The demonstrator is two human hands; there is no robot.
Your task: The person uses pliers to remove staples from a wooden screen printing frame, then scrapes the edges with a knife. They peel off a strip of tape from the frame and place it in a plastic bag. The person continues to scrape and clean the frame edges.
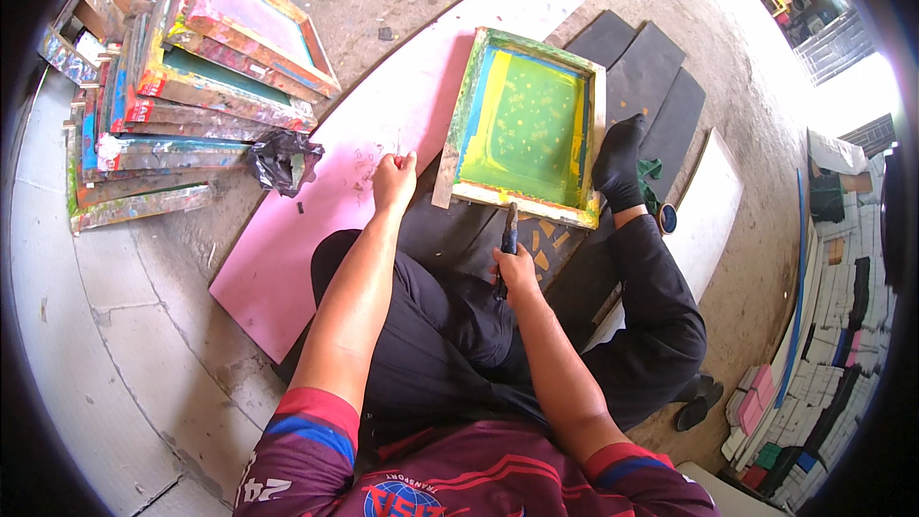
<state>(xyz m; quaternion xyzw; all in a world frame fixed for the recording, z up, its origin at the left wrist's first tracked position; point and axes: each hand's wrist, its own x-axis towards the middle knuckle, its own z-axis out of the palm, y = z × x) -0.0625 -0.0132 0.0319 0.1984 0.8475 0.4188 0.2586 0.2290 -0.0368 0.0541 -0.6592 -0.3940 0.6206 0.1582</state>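
Observation:
A screen-printing frame (525, 122) with a green and yellow mesh lies before me, its paint-stained wooden rim tilted slightly. My right hand (517, 270) grips a slim black-handled tool (508, 241), whose dark tip reaches the frame's near edge; its exact kind does not show. Over a pink board (316, 220), left of the frame, is my left hand (394, 180), fingers closed in a pinch. Whatever it holds, if anything, is too small to make out. A short wooden strip (446, 178) stands out at the frame's near left corner.
Stacked screen frames (191, 115) rise at the left, with a crumpled black plastic bag (285, 161) beside them. My socked foot (620, 155) rests against the frame's right side. Near it are a green cloth (650, 175) and a small round container (667, 218). Dark boards (661, 57) lie beneath.

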